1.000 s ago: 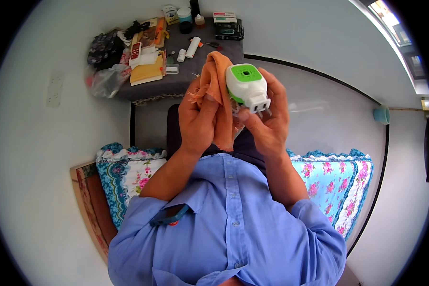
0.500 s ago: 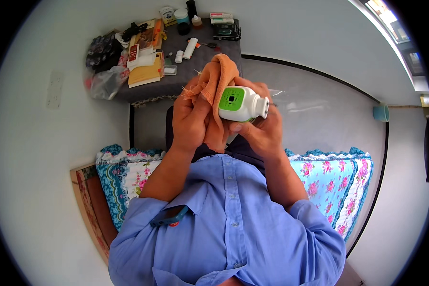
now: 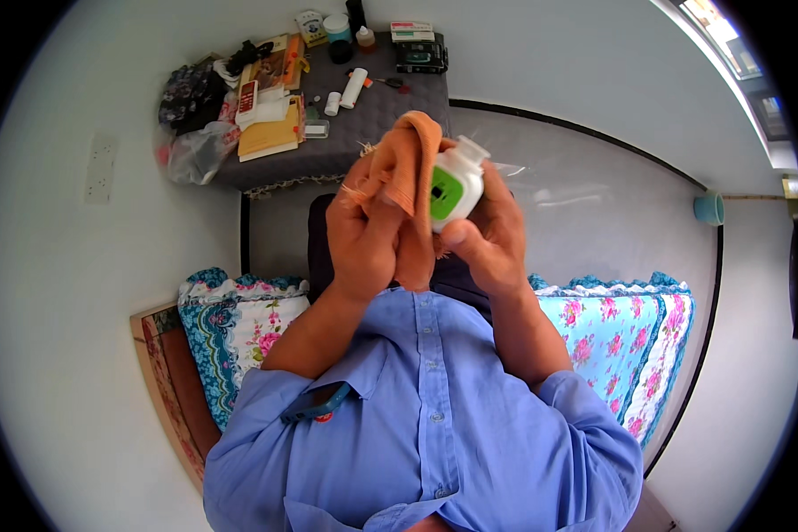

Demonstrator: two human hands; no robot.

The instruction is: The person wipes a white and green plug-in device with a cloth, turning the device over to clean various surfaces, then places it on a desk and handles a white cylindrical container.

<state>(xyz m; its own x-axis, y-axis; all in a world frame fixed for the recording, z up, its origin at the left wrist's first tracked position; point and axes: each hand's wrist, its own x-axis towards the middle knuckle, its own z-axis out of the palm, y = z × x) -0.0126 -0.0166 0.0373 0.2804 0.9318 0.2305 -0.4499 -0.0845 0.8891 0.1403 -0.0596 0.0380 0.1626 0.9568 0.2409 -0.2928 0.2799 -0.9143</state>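
Note:
My left hand point(image 3: 362, 241) is closed on an orange cloth point(image 3: 408, 158) with frayed edges, which is bunched up and hangs down between my hands. My right hand point(image 3: 496, 246) grips a white bottle-shaped device point(image 3: 466, 177), its thumb on the near side. A green panel with a small dark square shows on the device's face, and its narrow neck points up and away from me. The cloth presses against the device's left side and covers part of it. The fingers behind the device and the cloth are mostly hidden.
Ahead to the left is a dark grey cloth-covered table point(image 3: 363, 124) with a white tube point(image 3: 355, 88), envelopes point(image 3: 270, 135), jars, boxes and a plastic bag point(image 3: 202, 155). Flowered fabric point(image 3: 607, 337) lies at both my sides. A blue cup point(image 3: 708, 209) sits far right.
The device has turned in my right hand: its neck pointed right and now points up and away. The cloth's top has shifted slightly lower, and more of the green panel is covered.

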